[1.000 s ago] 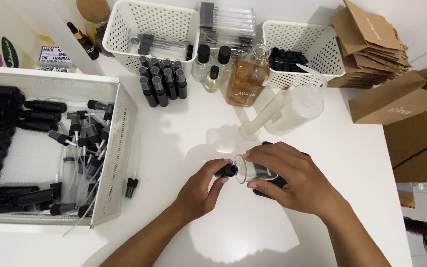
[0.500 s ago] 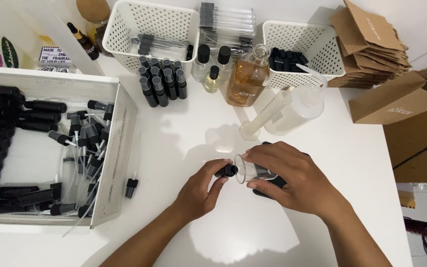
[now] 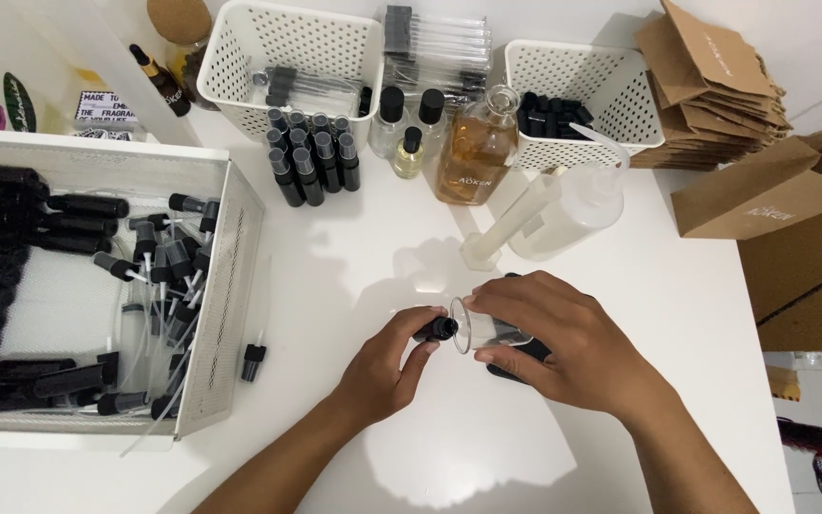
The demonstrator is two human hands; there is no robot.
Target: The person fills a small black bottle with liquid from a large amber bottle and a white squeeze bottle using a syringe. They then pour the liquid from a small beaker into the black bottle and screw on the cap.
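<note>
White table (image 3: pixel 335 276). On it: large white tray (image 3: pixel 230 286) at left, two white baskets (image 3: pixel 287 57) at back, cluster of small black-capped bottles (image 3: pixel 311 162), amber bottle (image 3: pixel 478 152), clear squeeze bottle (image 3: pixel 577 205), stacked brown paper bags (image 3: pixel 715 86), loose black cap (image 3: pixel 253 362).

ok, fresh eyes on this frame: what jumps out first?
At the centre of the white table, the right hand tips a small clear beaker toward a small black bottle held by the left hand. To the left, a white mesh tray is packed with black bottles and spray pumps. At the back, an amber glass bottle stands between two white perforated baskets.
</note>
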